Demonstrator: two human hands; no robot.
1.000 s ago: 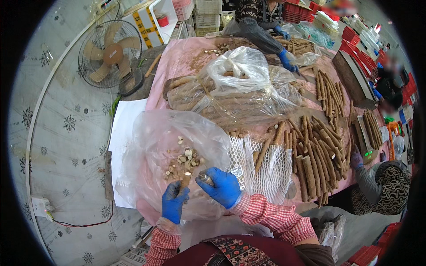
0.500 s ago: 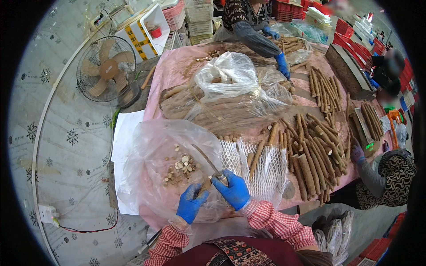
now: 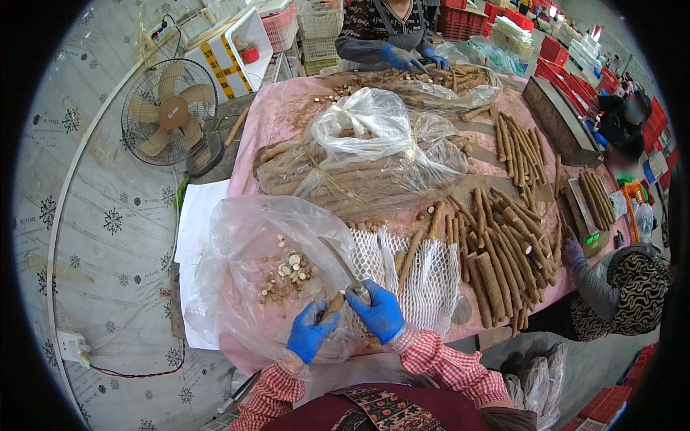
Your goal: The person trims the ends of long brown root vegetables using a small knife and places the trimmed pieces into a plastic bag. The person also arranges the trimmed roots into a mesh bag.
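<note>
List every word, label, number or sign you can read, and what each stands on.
Wall: small print among snowflakes; wording not copied here.
Tape on the white box: dark characters, not copied here.
Shirt across the table: pale letter-like pattern, not clearly readable.
Fan hub: pale mark, too small.
Display: green glow, too small.

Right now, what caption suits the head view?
Gloved left hand grips a brown root, right hand a knife, near cut pieces and clear plastic.
</note>
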